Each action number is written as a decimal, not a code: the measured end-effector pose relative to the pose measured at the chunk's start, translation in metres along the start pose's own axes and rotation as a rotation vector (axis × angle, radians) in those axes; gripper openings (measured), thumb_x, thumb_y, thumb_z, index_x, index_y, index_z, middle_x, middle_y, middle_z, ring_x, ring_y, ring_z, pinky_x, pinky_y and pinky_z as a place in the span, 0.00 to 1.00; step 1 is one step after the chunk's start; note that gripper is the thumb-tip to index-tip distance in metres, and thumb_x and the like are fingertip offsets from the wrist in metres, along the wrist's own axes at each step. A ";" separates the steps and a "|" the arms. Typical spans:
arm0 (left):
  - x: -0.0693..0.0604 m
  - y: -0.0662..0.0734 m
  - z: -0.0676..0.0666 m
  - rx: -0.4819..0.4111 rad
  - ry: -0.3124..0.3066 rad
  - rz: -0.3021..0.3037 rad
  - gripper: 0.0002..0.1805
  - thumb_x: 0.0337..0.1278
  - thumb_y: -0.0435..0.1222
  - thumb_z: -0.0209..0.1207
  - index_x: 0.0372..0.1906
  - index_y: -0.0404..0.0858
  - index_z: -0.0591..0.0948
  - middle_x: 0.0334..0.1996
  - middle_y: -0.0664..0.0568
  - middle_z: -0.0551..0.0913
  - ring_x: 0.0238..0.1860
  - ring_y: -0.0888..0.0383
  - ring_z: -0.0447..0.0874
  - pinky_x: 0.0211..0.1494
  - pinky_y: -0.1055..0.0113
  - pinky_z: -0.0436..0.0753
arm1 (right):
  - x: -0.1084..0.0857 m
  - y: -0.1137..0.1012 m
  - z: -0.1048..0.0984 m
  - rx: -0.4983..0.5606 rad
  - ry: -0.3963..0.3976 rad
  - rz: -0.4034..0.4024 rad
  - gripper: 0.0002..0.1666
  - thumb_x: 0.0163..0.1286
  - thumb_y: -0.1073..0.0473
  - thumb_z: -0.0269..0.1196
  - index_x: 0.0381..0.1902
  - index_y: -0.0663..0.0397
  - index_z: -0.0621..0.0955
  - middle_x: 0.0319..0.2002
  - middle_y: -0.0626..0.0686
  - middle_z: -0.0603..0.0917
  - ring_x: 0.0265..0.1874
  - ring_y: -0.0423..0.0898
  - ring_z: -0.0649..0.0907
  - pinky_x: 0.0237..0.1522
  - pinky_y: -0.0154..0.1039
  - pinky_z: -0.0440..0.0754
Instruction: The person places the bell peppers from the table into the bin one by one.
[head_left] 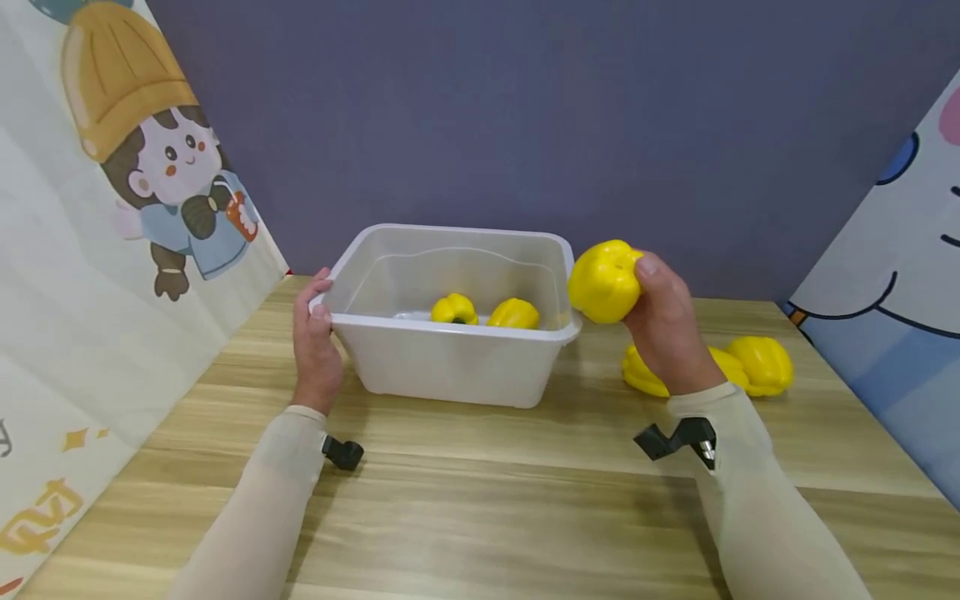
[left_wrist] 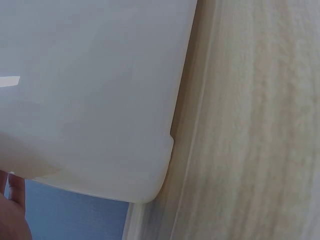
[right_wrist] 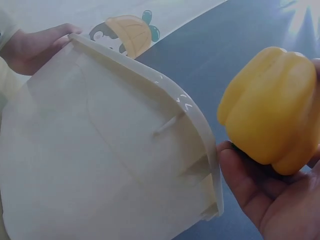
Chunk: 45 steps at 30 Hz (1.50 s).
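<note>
My right hand (head_left: 670,321) grips a yellow bell pepper (head_left: 604,282) in the air, just right of the rim of a white plastic bin (head_left: 450,360). In the right wrist view the same bell pepper (right_wrist: 270,110) sits between thumb and fingers, close beside the bin's rim (right_wrist: 187,107). My left hand (head_left: 315,346) holds the bin's left rim, thumb on top. Two yellow bell peppers, one (head_left: 453,309) left and one (head_left: 514,314) right, lie inside the bin. In the left wrist view the bin's wall (left_wrist: 95,100) fills most of the picture.
More yellow bell peppers (head_left: 761,367) lie on the wooden table (head_left: 480,508) at the right, partly hidden behind my right hand and wrist. A dark panel (head_left: 465,117) stands behind the bin. Cartoon-printed sheets flank the table, left (head_left: 67,275) and right (head_left: 892,333).
</note>
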<state>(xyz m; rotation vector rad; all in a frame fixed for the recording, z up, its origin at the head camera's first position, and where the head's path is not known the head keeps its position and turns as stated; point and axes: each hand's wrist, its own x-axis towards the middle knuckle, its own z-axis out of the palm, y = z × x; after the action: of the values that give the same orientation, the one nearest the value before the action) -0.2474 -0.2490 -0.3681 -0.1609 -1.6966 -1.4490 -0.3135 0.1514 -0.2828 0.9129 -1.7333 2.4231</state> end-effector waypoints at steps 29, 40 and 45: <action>0.003 0.007 0.004 0.012 0.007 -0.021 0.26 0.71 0.39 0.35 0.62 0.24 0.66 0.73 0.41 0.65 0.74 0.49 0.58 0.70 0.66 0.61 | 0.034 -0.015 0.016 -0.062 -0.205 0.151 0.29 0.78 0.39 0.48 0.59 0.56 0.72 0.46 0.56 0.77 0.39 0.51 0.79 0.42 0.42 0.83; -0.001 0.008 0.000 0.037 -0.007 -0.027 0.26 0.72 0.43 0.36 0.63 0.30 0.69 0.73 0.51 0.67 0.74 0.54 0.59 0.71 0.64 0.61 | 0.060 -0.008 0.022 0.086 -0.254 0.282 0.31 0.77 0.36 0.49 0.64 0.53 0.70 0.51 0.57 0.76 0.45 0.52 0.79 0.43 0.47 0.83; -0.001 0.004 0.001 0.021 -0.006 -0.016 0.26 0.71 0.42 0.37 0.63 0.30 0.70 0.72 0.49 0.67 0.74 0.52 0.59 0.70 0.63 0.60 | 0.065 -0.007 0.026 0.095 -0.255 0.327 0.32 0.76 0.36 0.50 0.65 0.52 0.69 0.52 0.57 0.76 0.45 0.53 0.80 0.44 0.48 0.84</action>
<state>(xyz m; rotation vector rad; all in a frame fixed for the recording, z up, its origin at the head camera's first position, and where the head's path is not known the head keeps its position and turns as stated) -0.2446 -0.2463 -0.3657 -0.1411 -1.7212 -1.4430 -0.3531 0.1114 -0.2406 1.0651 -2.0093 2.7129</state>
